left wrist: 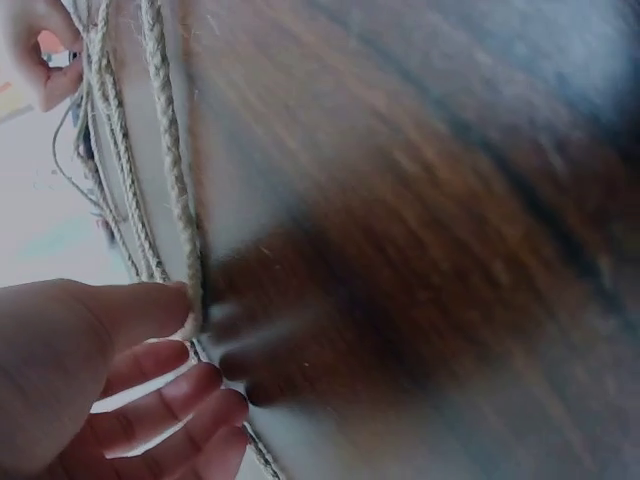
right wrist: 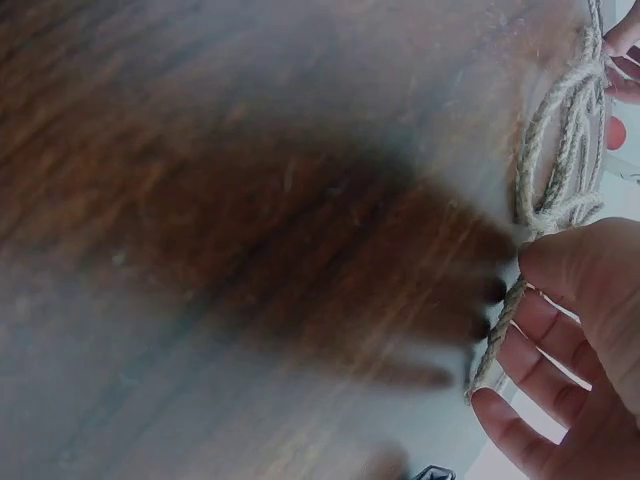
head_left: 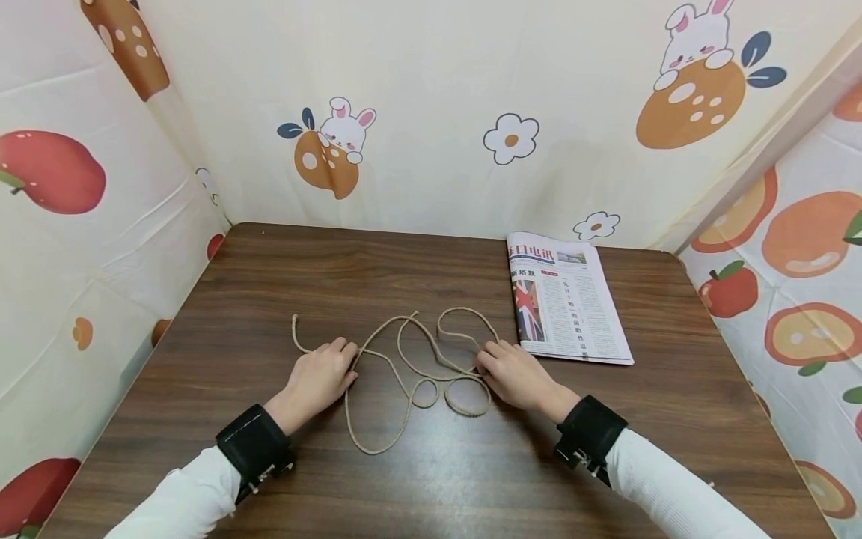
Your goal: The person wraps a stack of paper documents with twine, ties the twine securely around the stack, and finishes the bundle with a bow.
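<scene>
A thin, tan braided rope (head_left: pixel 374 454) lies in loose loops on the table between the two hands. At the left side of the loops, my left hand (head_left: pixel 319 374) pinches the rope; in the left wrist view its thumb presses a strand (left wrist: pixel 167 100) against the index finger, the other fingers loosely bent. My right hand (head_left: pixel 515 376) pinches the rope at the right side, where several strands meet. The right wrist view shows the thumb on the rope (right wrist: pixel 503 335), which runs down along the fingers. One free rope end curls up beyond the left hand.
A folded newspaper (head_left: pixel 569 299) lies just beyond the right hand, toward the back right of the brown wooden table (head_left: pixel 417 494). Fruit- and rabbit-printed cloth (head_left: pixel 431 172) hangs behind the table and along both sides. Each wrist wears a black band (head_left: pixel 254 453).
</scene>
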The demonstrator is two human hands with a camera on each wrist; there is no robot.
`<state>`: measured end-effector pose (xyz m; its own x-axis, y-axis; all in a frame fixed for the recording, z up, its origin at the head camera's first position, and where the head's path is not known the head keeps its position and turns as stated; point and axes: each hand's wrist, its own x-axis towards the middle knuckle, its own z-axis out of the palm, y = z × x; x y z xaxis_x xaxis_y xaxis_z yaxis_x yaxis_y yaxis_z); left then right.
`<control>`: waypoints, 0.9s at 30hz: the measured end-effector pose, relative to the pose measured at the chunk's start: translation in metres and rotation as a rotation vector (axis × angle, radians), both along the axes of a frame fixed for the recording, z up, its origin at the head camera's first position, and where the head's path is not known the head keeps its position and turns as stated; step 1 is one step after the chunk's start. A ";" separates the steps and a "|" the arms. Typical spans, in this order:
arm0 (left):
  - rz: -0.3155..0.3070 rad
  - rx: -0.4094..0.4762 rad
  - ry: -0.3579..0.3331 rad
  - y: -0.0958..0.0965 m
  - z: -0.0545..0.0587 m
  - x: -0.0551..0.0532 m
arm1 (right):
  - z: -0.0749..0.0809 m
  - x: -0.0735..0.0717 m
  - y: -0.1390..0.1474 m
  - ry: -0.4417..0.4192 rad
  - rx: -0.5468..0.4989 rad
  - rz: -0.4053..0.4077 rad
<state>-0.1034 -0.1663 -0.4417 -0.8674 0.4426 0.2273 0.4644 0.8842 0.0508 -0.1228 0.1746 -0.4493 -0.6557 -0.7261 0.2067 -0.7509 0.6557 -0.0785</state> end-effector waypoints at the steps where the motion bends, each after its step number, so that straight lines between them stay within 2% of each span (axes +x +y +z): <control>1: 0.014 -0.001 -0.014 0.000 0.000 0.000 | 0.000 0.000 0.000 0.003 -0.005 -0.003; 7: 0.074 -0.003 -0.067 0.000 0.003 0.000 | 0.000 0.003 0.004 0.013 -0.044 -0.004; 16: 0.087 0.012 -0.076 -0.006 0.005 0.000 | -0.003 0.009 0.015 0.022 -0.058 -0.017; 27: 0.133 0.010 -0.078 -0.027 0.004 -0.004 | -0.003 0.018 0.034 0.027 -0.066 -0.050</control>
